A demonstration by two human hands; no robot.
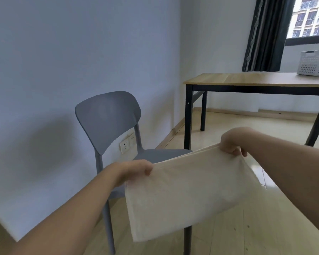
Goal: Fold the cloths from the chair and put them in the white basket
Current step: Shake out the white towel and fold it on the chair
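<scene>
Hands pinching cream cloth [188, 192] corners, mid-air

A sparse apartment room; grey chair [109, 122], wooden table [256, 80], curtained window [309, 17] facing flats.

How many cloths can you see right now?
1: a cream cloth held up in front of the chair, left hand and right hand gripping its top corners. It hides most of the seat, so more could be there.
</scene>
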